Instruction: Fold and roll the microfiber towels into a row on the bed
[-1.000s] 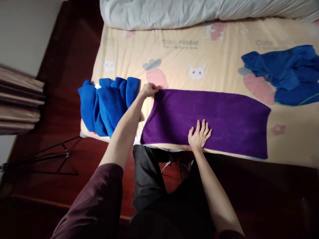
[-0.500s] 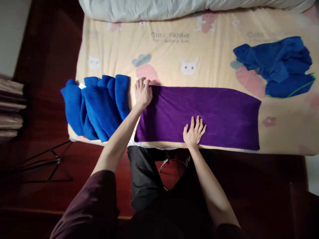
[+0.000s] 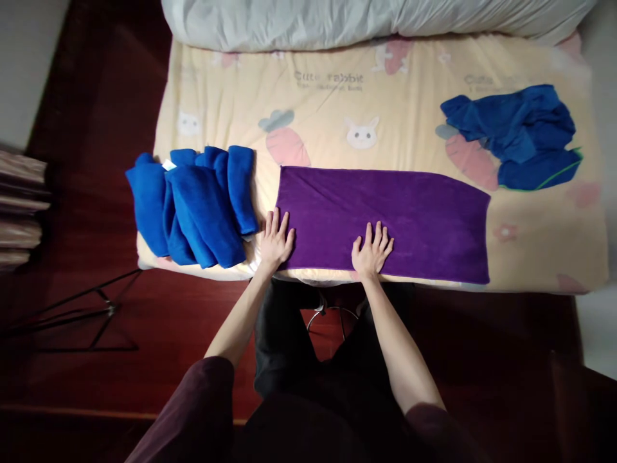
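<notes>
One purple cloth point(image 3: 424, 218) is lying flat along the bed's near side in the head view, passing beneath both palms. The left hand point(image 3: 274, 241), fingers spread and gripping nothing, is covering part of its left edge; the right hand point(image 3: 372, 252), likewise open and palm down, is resting near its front edge. A yellow patterned sheet point(image 3: 419, 112) is covering the bed, and a white quilt point(image 3: 366, 24) is running along the far side. Dark red floor point(image 3: 193, 315) is showing below, with a black tripod point(image 3: 110, 310) standing by a striped curtain point(image 3: 19, 209). Bunched blue fabric point(image 3: 205, 209) is sitting just beside the left hand, bounding that side. Sheet is stretching between cloth and quilt, while a blue garment point(image 3: 523, 125) is lying beyond the far right corner.
</notes>
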Available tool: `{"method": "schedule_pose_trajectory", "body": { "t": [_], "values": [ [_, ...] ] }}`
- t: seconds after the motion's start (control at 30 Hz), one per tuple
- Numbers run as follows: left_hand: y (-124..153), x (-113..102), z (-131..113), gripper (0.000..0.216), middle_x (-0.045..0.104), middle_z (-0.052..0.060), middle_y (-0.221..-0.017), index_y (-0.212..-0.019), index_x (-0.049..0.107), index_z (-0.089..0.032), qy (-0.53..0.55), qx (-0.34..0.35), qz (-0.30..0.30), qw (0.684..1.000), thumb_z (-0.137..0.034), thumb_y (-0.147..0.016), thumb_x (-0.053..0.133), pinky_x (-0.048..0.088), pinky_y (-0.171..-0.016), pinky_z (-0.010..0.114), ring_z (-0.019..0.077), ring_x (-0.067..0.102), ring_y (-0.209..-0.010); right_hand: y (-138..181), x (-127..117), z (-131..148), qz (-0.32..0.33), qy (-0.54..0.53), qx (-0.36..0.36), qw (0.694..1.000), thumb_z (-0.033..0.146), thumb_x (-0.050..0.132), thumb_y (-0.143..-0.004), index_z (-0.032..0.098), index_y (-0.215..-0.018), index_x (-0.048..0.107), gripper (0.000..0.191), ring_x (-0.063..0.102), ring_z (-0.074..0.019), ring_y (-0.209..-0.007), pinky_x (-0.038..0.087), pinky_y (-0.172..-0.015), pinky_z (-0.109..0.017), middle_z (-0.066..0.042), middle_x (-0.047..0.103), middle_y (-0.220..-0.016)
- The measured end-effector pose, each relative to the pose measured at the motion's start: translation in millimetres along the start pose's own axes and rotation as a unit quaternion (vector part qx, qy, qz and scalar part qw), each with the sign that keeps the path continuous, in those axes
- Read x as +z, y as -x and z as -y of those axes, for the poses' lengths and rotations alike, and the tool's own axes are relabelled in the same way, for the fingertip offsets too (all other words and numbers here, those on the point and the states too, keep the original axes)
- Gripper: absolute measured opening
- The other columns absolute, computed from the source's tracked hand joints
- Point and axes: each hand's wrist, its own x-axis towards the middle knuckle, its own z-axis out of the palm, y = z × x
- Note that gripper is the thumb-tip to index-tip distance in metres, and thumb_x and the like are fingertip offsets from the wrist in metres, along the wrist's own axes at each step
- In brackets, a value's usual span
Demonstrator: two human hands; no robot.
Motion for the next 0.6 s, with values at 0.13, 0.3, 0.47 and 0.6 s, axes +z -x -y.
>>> {"method": "schedule_pose_trajectory", "body": {
  "t": [0.13, 0.3, 0.47, 0.6],
  "values": [
    [9, 2, -2, 0.068, 0.019, 0.013, -0.186, -0.176, 0.036, -0.022, -0.002, -0.037, -0.002, 0.999, -0.048, -0.113, 0.036, 0.026, -0.136, 0.064, 0.0342, 0.012, -0.174, 0, 1, 0, 0.001, 0.003, 0.002, 1.000, 0.034, 0.042, -0.107, 0.017, -0.166, 0.053, 0.062, 0.030, -0.0363, -0.167, 0.017, -0.135, -0.069, -0.016, 0.038, -0.179],
    [31, 1, -7, 0.068, 0.018, 0.012, -0.186, -0.177, 0.033, -0.022, 0.011, -0.041, -0.023, 0.999, -0.045, -0.113, 0.037, 0.017, -0.138, 0.068, 0.0367, 0.011, -0.174, 1, 2, 0, -0.004, 0.012, 0.000, 1.000, 0.036, 0.040, -0.109, 0.017, -0.166, 0.053, 0.062, 0.031, -0.0359, -0.167, 0.017, -0.136, -0.066, -0.015, 0.038, -0.179],
    [22, -1, -42, 0.069, 0.016, 0.008, -0.187, -0.176, 0.036, -0.024, 0.043, 0.040, -0.018, 0.998, -0.045, -0.111, 0.044, 0.006, -0.141, 0.067, 0.0366, 0.002, -0.175, 1, -1, 1, -0.001, 0.000, 0.002, 1.000, 0.035, 0.043, -0.109, 0.018, -0.166, 0.053, 0.060, 0.031, -0.0356, -0.167, 0.017, -0.136, -0.067, -0.015, 0.040, -0.178],
    [-12, 11, -83, 0.069, 0.012, 0.007, -0.187, -0.175, 0.038, -0.023, 0.064, 0.078, -0.014, 0.995, -0.046, -0.111, 0.044, 0.006, -0.142, 0.065, 0.0361, 0.001, -0.175, 1, -8, 4, 0.018, -0.012, 0.013, 1.000, 0.035, 0.042, -0.110, 0.019, -0.168, 0.051, 0.060, 0.028, -0.0356, -0.168, 0.015, -0.136, -0.069, -0.015, 0.037, -0.180]
  ]
}}
